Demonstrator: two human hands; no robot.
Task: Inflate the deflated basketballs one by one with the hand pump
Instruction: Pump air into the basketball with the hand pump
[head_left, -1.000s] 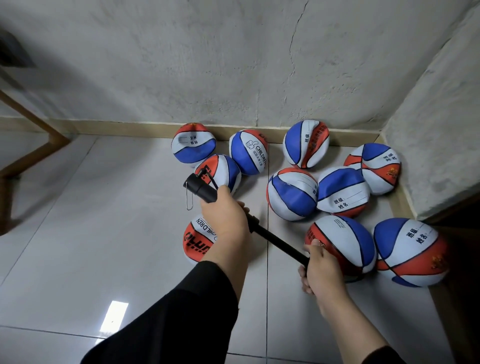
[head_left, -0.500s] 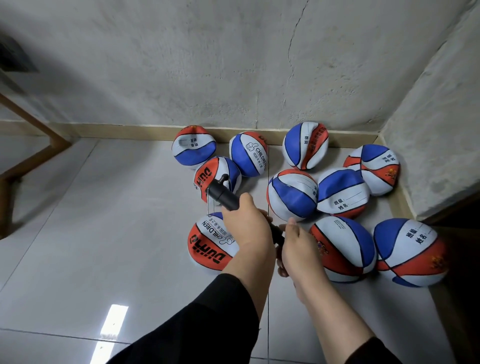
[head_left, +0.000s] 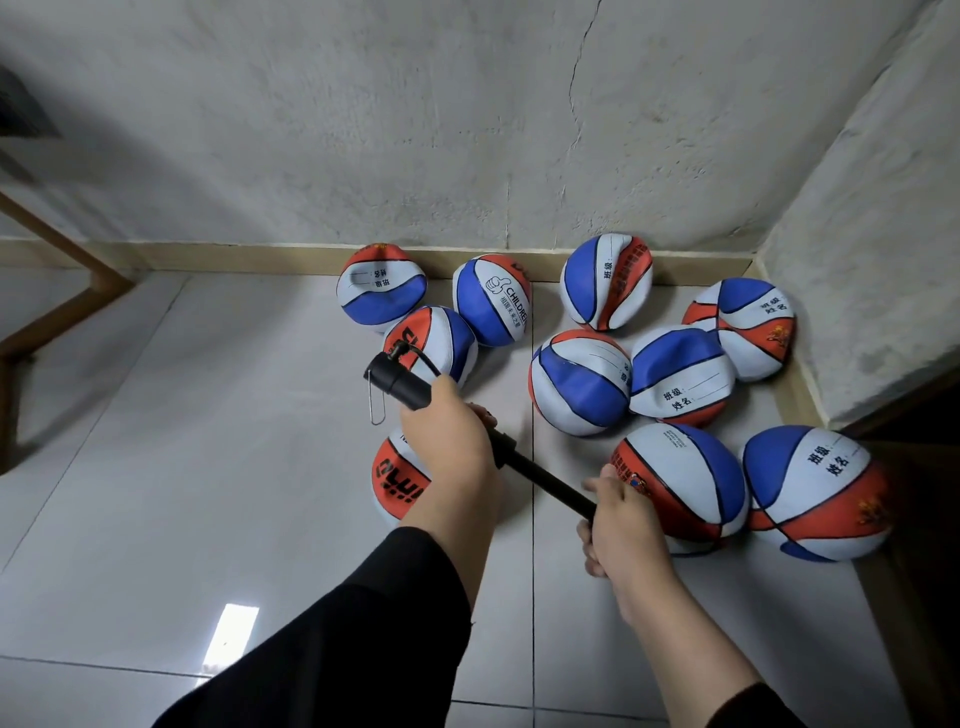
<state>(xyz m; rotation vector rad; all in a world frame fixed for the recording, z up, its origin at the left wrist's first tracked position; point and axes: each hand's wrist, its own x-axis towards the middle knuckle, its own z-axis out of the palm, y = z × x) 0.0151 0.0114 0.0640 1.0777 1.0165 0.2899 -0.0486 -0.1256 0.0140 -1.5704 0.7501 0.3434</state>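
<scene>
Half a second earlier the two hands had been almost touching at the middle of the frame, with the pump closed up; now they were seen drawn apart and the thin black rod (head_left: 545, 480) was pulled out between them. The black cylindrical hand pump (head_left: 402, 384) was held aslant at the centre of the frame, its barrel wrapped by the curled fingers of the left hand (head_left: 447, 441), while its handle end was clenched inside the right hand (head_left: 618, 525), lower and to the right. A short black hose and a thin wire clip were seen at the pump's upper-left end.

No container was shown; the balls lay loose on the pale tiled floor (head_left: 182, 467) in the corner of the grey plastered wall (head_left: 415, 130).

A red, white and blue rubber basketball (head_left: 397, 480) was partly hidden beneath the left hand and wrist, below the pump. Nine more basketballs of the same colours were clustered in the upper right, several dented and creased, among them a blue-and-white caved-in ball (head_left: 680, 374).
</scene>
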